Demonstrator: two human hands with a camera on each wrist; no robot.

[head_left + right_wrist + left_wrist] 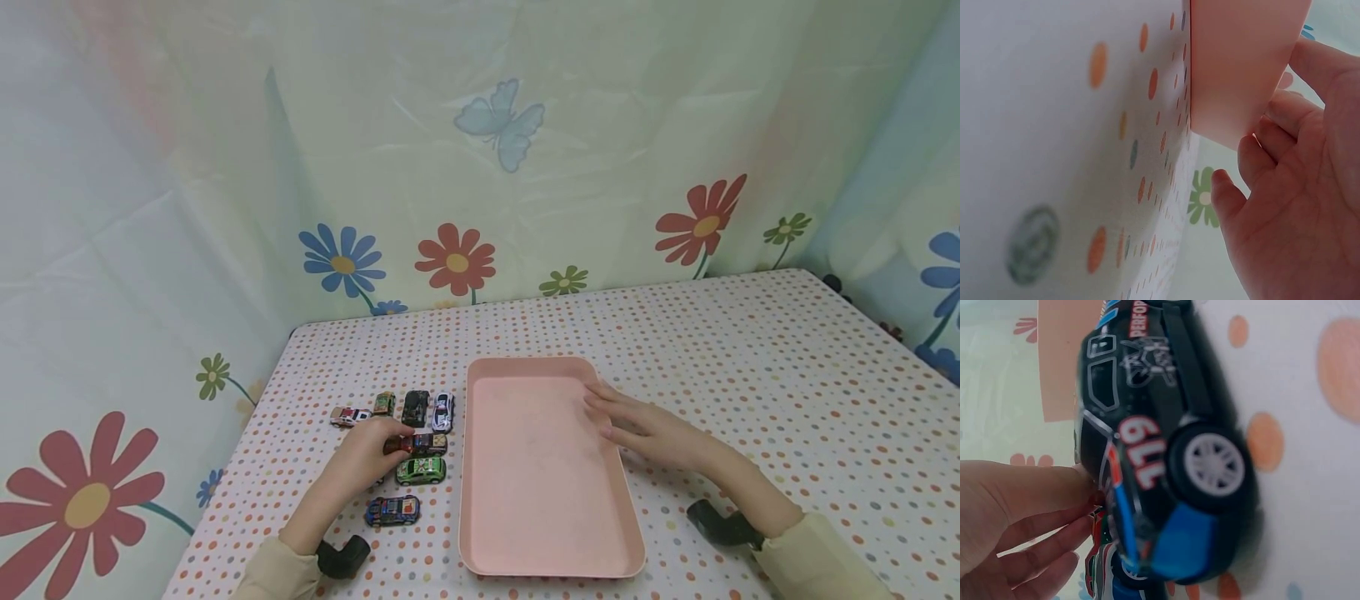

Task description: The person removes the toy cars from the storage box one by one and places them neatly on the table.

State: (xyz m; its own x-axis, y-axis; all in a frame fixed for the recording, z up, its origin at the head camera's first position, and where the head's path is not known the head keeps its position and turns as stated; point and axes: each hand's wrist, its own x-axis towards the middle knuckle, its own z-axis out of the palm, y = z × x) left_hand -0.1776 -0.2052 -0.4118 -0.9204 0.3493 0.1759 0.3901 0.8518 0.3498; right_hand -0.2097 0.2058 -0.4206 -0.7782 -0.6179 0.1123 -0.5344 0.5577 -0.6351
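My left hand [366,452] reaches into a group of small toy cars and pinches a red toy car [398,445] between thumb and fingers. Only a bit of that red car shows past the fingertips in the left wrist view. Right of it sits a dark toy car [431,444], with a green toy car [421,471] just below. A black-and-blue toy car [1141,425] fills the middle of the left wrist view, nearer the camera. My right hand [648,427] rests its extended fingers on the right rim of a pink tray [546,475].
Behind the left hand stand a white-and-red car [350,416], a small green-orange car [385,403], a black car [415,408] and a white car [443,412]. A dotted cloth [750,358] covers the table. A flowered curtain hangs behind it.
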